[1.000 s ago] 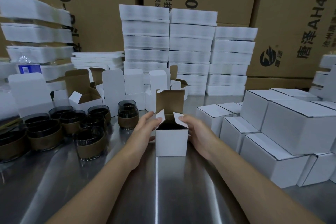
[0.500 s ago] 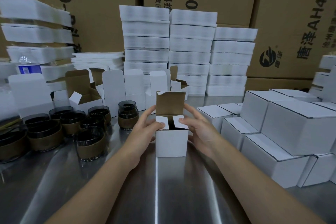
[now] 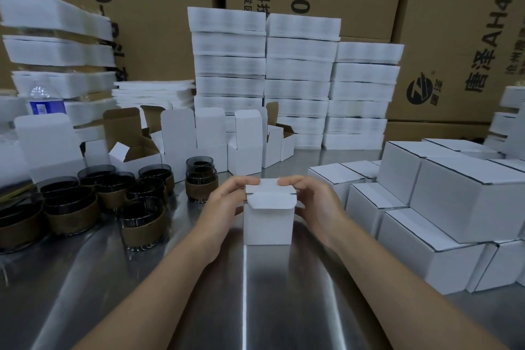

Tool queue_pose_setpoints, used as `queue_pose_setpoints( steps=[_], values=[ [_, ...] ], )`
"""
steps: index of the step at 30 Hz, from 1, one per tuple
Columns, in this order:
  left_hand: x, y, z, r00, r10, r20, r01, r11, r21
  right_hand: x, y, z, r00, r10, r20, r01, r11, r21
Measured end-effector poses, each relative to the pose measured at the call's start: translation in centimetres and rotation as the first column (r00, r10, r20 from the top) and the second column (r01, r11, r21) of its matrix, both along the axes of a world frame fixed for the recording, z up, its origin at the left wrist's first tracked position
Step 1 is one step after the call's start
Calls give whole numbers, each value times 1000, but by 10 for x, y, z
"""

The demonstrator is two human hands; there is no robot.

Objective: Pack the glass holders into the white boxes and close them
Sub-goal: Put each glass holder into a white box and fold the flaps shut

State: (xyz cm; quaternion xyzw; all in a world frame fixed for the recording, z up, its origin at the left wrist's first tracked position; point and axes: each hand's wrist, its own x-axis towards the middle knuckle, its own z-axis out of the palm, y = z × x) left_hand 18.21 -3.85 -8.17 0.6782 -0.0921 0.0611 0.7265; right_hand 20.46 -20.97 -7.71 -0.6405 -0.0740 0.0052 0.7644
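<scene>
**Packing station, head view.** A brushed stainless-steel table [image 3: 255,301] carries the work. Brown printed cardboard cartons [image 3: 159,23] wall the room behind it. Well beyond the fingertips stand stacks of flat white box blanks [image 3: 301,71]. Just beyond the fingers is a row of open white boxes [image 3: 244,156] with their lids upright. Left of the left fingers, a cluster of dark glass holders [image 3: 142,224] with brown sleeves stands on the table, a stacked pair nearest. Farther left, a water bottle [image 3: 45,102] shows among the blanks. Right of the right fingers, closed white boxes [image 3: 454,207] are piled in layers.

Both forearms reach forward and converge on one white box [image 3: 268,224], which stands upright on the table between the hands. The left hand [image 3: 224,202] grips its left side, fingers curled over the rear top edge and thumb on the side wall. The right hand [image 3: 318,204] mirrors this on the right side. The lid [image 3: 270,194] is folded down over the top, with its tuck flap lying outside the front wall. The contents cannot be seen.
</scene>
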Motion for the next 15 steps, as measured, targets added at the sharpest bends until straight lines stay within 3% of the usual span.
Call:
queue_pose_setpoints(
  steps=[6,15],
  values=[
    [-1,-1,0,999,1,-52,-6,996,-91,1,2,-1,999,-43,24,45,993,-110],
    [1,1,-1,999,8,-40,-9,1000,-15,3,-2,-4,989,24,143,5,980,-197]
  ],
)
